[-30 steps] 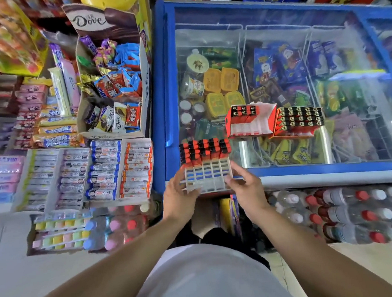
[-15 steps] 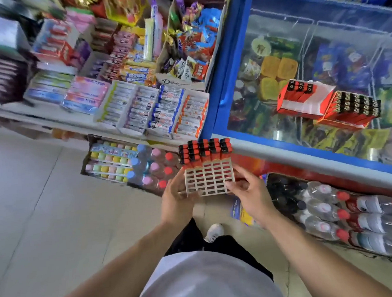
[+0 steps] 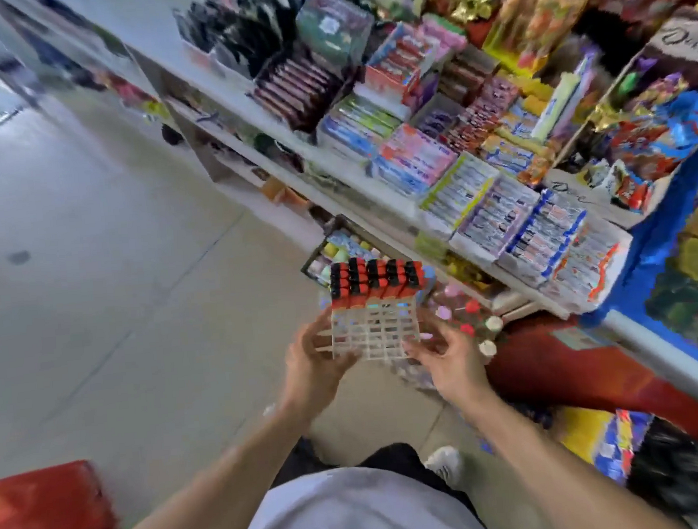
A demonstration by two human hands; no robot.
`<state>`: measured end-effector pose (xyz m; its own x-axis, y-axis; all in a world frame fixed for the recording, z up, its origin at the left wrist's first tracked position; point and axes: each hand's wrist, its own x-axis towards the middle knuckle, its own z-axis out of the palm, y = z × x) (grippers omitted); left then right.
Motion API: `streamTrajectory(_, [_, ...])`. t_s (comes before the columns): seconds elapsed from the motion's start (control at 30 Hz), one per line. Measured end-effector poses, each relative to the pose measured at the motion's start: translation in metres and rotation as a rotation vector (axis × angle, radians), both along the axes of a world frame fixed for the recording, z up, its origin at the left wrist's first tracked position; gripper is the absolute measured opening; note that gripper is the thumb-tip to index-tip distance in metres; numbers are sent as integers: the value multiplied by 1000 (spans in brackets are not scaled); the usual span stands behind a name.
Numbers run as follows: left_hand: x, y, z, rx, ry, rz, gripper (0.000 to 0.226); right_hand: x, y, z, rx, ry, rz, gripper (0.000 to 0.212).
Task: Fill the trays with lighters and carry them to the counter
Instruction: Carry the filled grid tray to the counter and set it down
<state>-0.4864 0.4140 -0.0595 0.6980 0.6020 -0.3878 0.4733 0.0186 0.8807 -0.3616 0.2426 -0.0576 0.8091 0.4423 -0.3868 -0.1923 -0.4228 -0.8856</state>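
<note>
We hold the white grid tray (image 3: 373, 337) in front of the body, above the floor (image 3: 90, 284). Our left hand (image 3: 311, 365) grips its left edge; our right hand (image 3: 451, 358) grips its right edge. Red-and-black lighters (image 3: 376, 283) fill only the far rows. Motion blur obscures finger detail and the snack shelf (image 3: 435, 161). The frame's right edge cuts off the blue freezer (image 3: 687, 237).

The person wears a pale grey top (image 3: 358, 514), dark trousers (image 3: 389, 455), and, blurred, probably a white shoe (image 3: 444, 461), forearms bare.
</note>
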Motion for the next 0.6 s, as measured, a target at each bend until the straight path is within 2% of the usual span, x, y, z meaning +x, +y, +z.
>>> streamTrajectory(0.27, [-27,193,17,10,26,-68,81,-22,183,6,18,96,36,59])
streamTrajectory(0.43, [-5,276,26,-7,-1,10,85,11,278,7,-3,78,77,56])
streamTrajectory(0.53, [18,325,30,30,-6,50,85,38,334,6,21,99,111,63])
streamTrajectory(0.6, [36,359,34,54,6,62,87,57,372,7,48,120,112,61])
